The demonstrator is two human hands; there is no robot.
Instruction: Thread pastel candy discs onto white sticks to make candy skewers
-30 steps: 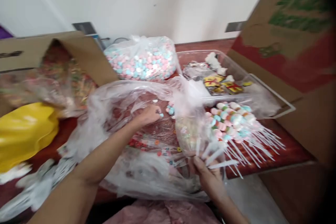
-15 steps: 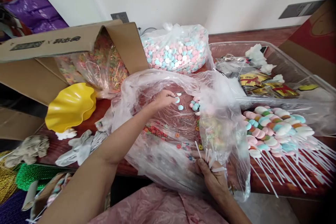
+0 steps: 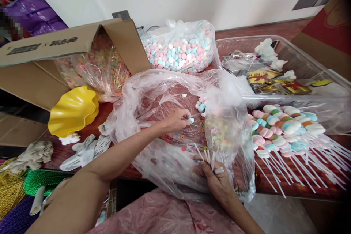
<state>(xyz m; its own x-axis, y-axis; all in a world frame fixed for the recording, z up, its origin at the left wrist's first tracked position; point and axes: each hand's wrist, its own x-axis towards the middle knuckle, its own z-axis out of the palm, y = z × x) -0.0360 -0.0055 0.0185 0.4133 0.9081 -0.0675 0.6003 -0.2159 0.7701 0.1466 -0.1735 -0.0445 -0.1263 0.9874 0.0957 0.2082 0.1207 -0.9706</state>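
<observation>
My left hand [image 3: 178, 120] reaches into a large open clear plastic bag [image 3: 164, 91] on the red-brown table and pinches a pale blue candy [image 3: 191, 120]. A few loose pink and blue candies [image 3: 200, 105] and small coloured rings [image 3: 183, 148] lie inside the bag. At the bag's near edge my right hand [image 3: 216, 181] grips a bunch of thin white sticks [image 3: 208, 157], their tips pointing up into the bag.
Finished candy skewers [image 3: 282, 129] lie fanned on the right. A full bag of pink, blue and white candies [image 3: 179, 49] sits behind, beside a clear tray [image 3: 340, 87] of packets. A cardboard box [image 3: 55, 44] with ring sweets and a yellow wavy bowl [image 3: 72, 109] stand left.
The view swung left and steadied. My left hand drew back from the far loose candies toward me with a blue candy pinched. The right hand keeps the sticks in the same place.
</observation>
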